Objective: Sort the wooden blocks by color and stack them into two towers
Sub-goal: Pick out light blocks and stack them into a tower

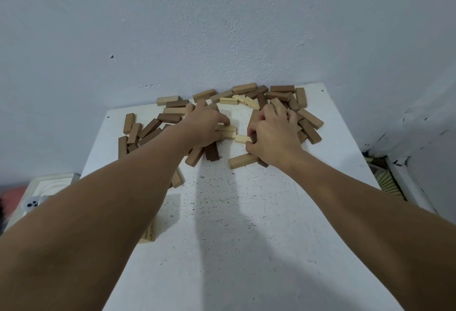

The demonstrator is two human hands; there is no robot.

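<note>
Wooden blocks in pale, tan and dark brown lie scattered across the far half of the white table (246,224). My left hand (204,125) reaches into the left heap, and its thumb and fingers pinch a pair of pale blocks (228,131). My right hand (274,138) sits on the right heap with its fingers curled round a dark brown block (254,119). One pale block (241,139) lies between the hands. A tan block (243,161) lies by my right thumb. A short stack of pale blocks (149,234) stands near the left edge, mostly hidden by my left forearm.
The table stands against a blue-grey wall (222,26), with more blocks (281,88) piled along the back edge. A pale box (49,182) sits on the floor to the left. Patterned floor (389,184) shows to the right.
</note>
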